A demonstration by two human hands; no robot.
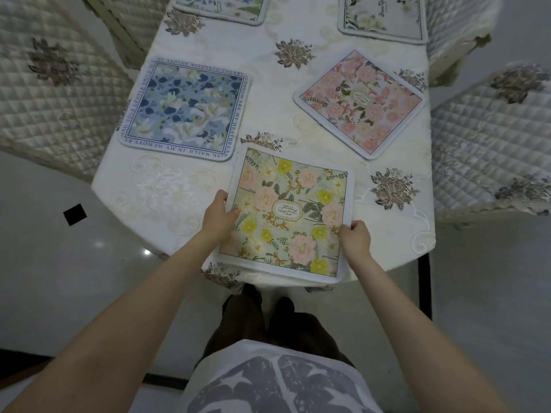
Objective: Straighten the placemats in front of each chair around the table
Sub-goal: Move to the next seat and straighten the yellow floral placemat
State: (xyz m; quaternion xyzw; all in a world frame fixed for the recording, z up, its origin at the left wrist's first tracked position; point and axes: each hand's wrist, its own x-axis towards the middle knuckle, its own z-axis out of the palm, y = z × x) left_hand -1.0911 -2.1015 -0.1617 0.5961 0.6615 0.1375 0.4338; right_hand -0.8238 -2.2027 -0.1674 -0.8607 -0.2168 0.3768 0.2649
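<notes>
A square placemat with yellow and pink flowers (286,213) lies at the near end of the table, slightly skewed, its near edge at the table's rim. My left hand (219,214) grips its left edge, and my right hand (354,235) pinches its right edge near the lower corner. A blue floral placemat (185,110) lies squarely on the left side. Turned like a diamond, a pink floral placemat (359,104) sits on the right side. Two more placemats, one bluish (223,7) and one pale (384,17), show partly at the far end.
A cream embroidered tablecloth (268,70) covers the table. Quilted chair covers stand at the left (50,93), at the right (492,150) and at the far right (456,25). A glossy pale floor (74,278) lies around my legs.
</notes>
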